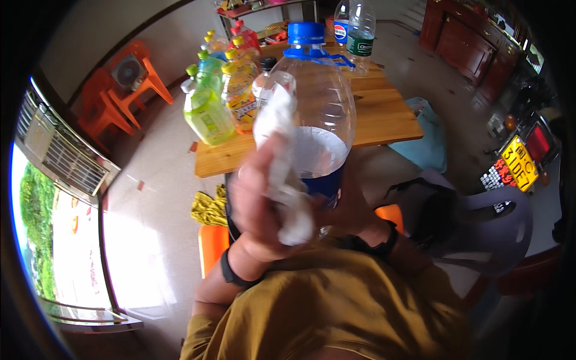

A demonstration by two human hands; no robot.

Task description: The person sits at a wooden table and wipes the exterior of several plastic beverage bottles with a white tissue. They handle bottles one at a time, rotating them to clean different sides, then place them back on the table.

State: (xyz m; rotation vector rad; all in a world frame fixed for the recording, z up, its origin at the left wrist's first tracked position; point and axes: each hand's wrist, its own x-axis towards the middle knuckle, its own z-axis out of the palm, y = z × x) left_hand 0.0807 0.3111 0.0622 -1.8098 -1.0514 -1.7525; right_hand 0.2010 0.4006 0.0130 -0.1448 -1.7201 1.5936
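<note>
Close in front of me stands a large clear plastic bottle (pixel 321 105), upright, with a blue cap (pixel 306 32), a blue carrying handle (pixel 315 55) and a blue label low on its body. My left hand (pixel 256 198), blurred, grips a crumpled white cloth or tissue (pixel 281 112) against the bottle's left side. Low on the right side, my right hand (pixel 348 204) is wrapped around the bottle, its fingers partly hidden in shadow. The bottle's base is hidden behind my hands.
On the wooden table (pixel 382 108) stand several bottles of coloured drink (pixel 209 114) at left and two clear labelled bottles (pixel 360 45) at back right. A light-blue plastic bag (pixel 427 135) rests on the floor. Orange chairs (pixel 139 76), a grey plastic chair (pixel 490 234) and a motorcycle (pixel 535 148) are around.
</note>
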